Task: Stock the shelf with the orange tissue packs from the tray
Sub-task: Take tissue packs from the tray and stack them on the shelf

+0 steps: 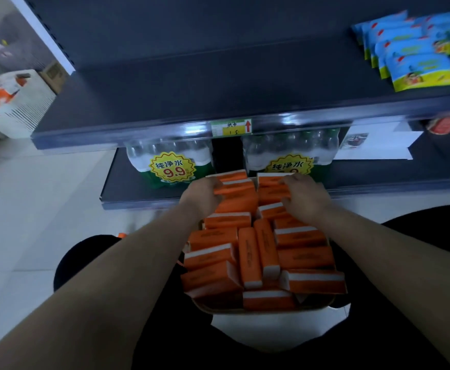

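Several orange tissue packs (261, 252) with white stripes fill a tray (269, 309) on my lap, below the shelves. My left hand (201, 194) grips a stack of orange packs (234, 186) at the tray's far left end. My right hand (305, 198) is closed on another stack of orange packs (271, 188) at the far right end. Both stacks are held just above the tray's far edge. The dark shelf (165, 97) above carries a yellow price label (231, 127) with a red arrow on its front rail.
Blue snack bags (415, 52) stand at the shelf's right end. Two shrink-wrapped packs of water bottles (169, 161) sit on the lower shelf behind my hands. A white box (18, 102) with orange items stands on the floor at the left. My knees flank the tray.
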{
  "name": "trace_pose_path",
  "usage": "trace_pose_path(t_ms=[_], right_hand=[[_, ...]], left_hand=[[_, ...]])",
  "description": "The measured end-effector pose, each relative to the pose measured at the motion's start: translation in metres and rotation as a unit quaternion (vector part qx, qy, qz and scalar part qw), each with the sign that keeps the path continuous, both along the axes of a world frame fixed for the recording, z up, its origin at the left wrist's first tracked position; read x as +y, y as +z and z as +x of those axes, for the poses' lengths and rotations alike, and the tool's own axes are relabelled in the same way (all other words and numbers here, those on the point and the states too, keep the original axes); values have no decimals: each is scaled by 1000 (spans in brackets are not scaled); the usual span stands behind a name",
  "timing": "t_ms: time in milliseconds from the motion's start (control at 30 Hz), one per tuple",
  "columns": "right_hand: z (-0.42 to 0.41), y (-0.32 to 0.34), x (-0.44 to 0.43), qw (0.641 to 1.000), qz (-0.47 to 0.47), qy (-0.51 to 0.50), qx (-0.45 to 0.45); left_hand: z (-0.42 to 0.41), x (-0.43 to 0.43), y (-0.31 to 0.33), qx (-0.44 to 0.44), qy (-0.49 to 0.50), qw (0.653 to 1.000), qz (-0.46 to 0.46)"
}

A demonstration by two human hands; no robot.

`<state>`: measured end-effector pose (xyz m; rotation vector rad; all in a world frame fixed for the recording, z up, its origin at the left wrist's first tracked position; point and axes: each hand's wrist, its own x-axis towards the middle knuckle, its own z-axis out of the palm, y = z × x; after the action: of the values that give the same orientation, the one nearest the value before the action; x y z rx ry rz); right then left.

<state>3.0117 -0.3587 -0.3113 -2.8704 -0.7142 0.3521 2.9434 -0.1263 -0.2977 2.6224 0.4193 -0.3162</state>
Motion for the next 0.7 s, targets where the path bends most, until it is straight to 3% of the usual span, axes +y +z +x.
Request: trace_pose_path(t_ms=[233,533,700], right_hand=[[9,-17,-1,1000,18,11,-1],[-3,-23,41,990,71,117,-22],[-7,-30,49,988,35,147,-31]], left_hand=[[12,-9,-20,-58,-43,996,51],[12,13,-27,-62,43,997,37],[11,21,-27,-65,51,996,17]])
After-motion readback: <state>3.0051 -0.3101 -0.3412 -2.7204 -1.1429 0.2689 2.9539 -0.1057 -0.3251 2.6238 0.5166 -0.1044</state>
